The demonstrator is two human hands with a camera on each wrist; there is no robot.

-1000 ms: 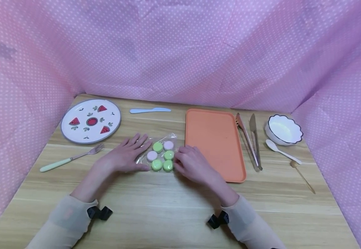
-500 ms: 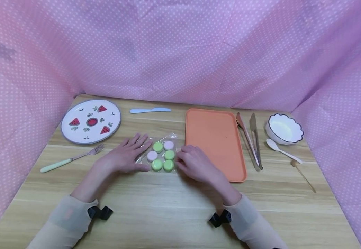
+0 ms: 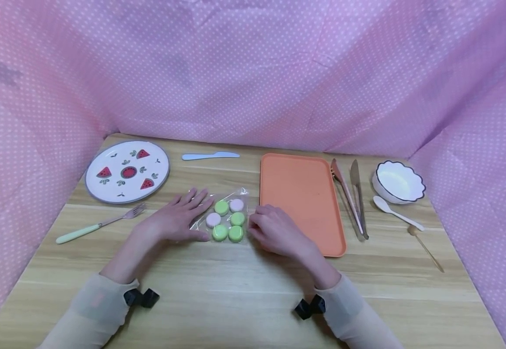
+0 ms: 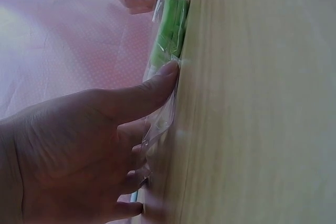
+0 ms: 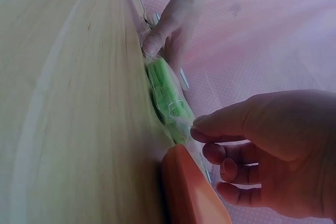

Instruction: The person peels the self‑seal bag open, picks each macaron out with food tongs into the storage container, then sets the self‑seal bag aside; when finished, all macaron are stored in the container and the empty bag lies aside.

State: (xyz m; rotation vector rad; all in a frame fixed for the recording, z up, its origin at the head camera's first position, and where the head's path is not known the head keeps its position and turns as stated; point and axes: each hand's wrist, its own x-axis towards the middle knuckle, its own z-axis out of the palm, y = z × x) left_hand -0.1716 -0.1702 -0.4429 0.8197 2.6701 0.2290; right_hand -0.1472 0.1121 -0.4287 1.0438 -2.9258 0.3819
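A clear plastic bag (image 3: pixel 226 219) of green and lilac macarons (image 3: pixel 220 232) lies flat on the table between my hands. My left hand (image 3: pixel 174 220) rests on the bag's left side, fingers spread and straight. In the left wrist view, its thumb (image 4: pixel 163 77) presses the film (image 4: pixel 161 116) near the table. At the bag's right edge, my right hand (image 3: pixel 274 230) pinches the film between thumb (image 5: pixel 218 121) and curled index finger. The right wrist view shows green macarons (image 5: pixel 165 85) inside, just beyond those fingertips. The right hand overlaps the tray's left edge in the head view.
An orange tray (image 3: pixel 301 194) lies right of the bag. Beyond it are long metal utensils (image 3: pixel 357 194), a white scalloped bowl (image 3: pixel 398 182), a white spoon (image 3: pixel 397 213) and a small gold spoon (image 3: pixel 425 249). Leftward are a watermelon-patterned plate (image 3: pixel 126 191) and fork (image 3: pixel 100 224); a blue knife (image 3: pixel 210 156) lies behind.
My right hand has shifted slightly right, from the rightmost macarons to the bag's edge. The left hand stays in place, and the macarons have barely moved.
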